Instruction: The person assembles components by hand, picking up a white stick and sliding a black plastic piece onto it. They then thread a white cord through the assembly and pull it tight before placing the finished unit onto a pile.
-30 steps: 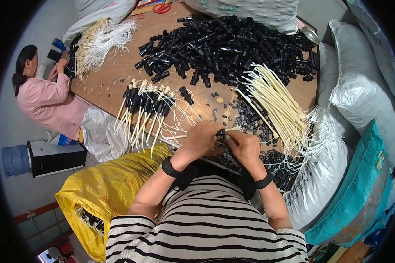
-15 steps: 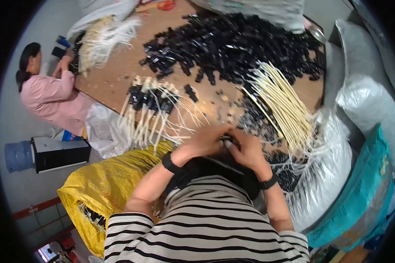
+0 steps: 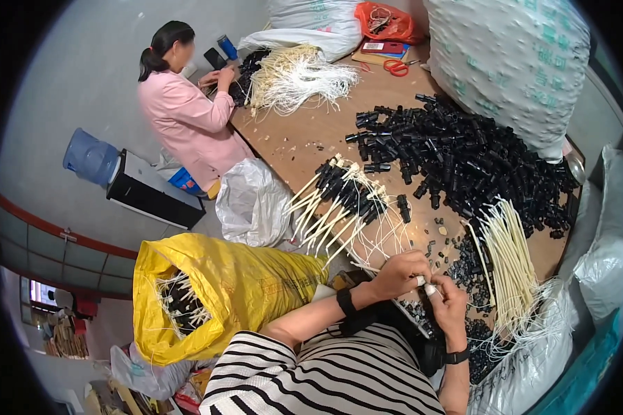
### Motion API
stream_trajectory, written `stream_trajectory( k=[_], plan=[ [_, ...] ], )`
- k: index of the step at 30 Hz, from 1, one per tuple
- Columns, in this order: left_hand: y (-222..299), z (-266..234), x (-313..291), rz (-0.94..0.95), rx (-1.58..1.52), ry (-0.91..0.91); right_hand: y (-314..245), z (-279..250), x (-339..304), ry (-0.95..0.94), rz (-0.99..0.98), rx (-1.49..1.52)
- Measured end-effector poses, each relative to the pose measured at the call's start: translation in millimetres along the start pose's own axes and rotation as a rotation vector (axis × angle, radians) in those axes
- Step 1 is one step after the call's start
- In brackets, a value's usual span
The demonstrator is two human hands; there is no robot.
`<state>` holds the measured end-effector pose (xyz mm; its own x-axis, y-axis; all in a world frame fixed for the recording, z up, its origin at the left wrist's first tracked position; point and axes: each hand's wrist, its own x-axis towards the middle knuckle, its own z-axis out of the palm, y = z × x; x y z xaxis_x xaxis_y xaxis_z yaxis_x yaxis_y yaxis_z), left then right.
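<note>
My left hand (image 3: 400, 274) and my right hand (image 3: 451, 304) meet at the table's near edge, fingertips pinched together. White wraps cover a fingertip on each hand. Whatever lies between the fingers is too small or hidden to name. Just beyond my left hand, several black plastic connectors (image 3: 355, 199) with cream tubes and thin white cords lie in a row. To the right of my right hand rests a bundle of cream tubes (image 3: 509, 263) with white cord ends. Small black parts (image 3: 457, 266) are scattered between that bundle and my hands.
A big heap of black connectors (image 3: 450, 149) covers the table (image 3: 291, 142) farther back, beneath a bulging white sack (image 3: 512, 69). Red scissors (image 3: 396, 67) lie at the far edge. A person in pink (image 3: 187, 104) works at left. An open yellow sack (image 3: 228, 283) stands by my left arm.
The view has swung left, so the table and my hands appear farther right, and more of the room shows. My hands stay together, fingertips still meeting.
</note>
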<state>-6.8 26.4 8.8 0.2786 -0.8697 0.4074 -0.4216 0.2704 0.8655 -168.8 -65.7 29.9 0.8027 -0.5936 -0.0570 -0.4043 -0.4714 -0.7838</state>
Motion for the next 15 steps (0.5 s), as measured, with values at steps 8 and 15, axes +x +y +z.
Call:
stream_trajectory(
  k=[8,15],
  plan=[
    [-7,-11,9,0.006,-0.165,-0.129,7,-9,3,0.018,-0.104,0.311],
    [-39,-18,21,0.056,0.415,-0.079,18,6,-5,0.212,0.016,0.223]
  ],
)
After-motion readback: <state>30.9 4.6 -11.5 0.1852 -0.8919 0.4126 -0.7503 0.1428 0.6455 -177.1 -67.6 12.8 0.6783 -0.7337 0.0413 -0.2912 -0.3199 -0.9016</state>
